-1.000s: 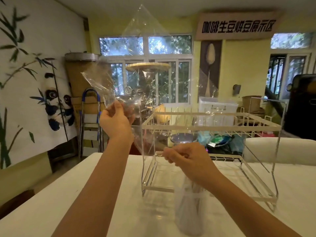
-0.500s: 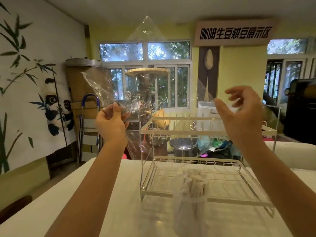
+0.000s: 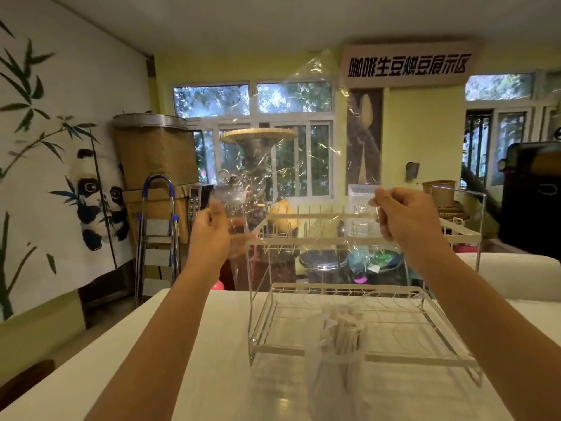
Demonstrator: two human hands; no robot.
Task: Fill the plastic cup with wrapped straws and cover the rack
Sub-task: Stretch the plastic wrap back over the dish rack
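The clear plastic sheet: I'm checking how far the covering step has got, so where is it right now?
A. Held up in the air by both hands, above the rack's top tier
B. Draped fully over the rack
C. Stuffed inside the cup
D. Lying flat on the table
A: the left hand and right hand each pinch the clear plastic sheet, which rises above the wire rack, not yet over it.

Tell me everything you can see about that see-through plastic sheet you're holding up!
The clear plastic sheet is thin, glossy and wrinkled, so the windows show through it with bright glints. It hangs in the air above the white wire rack, not yet draped over it, one corner poking up toward the ceiling. The left hand pinches its left edge and the right hand pinches its right edge, stretching it wide.
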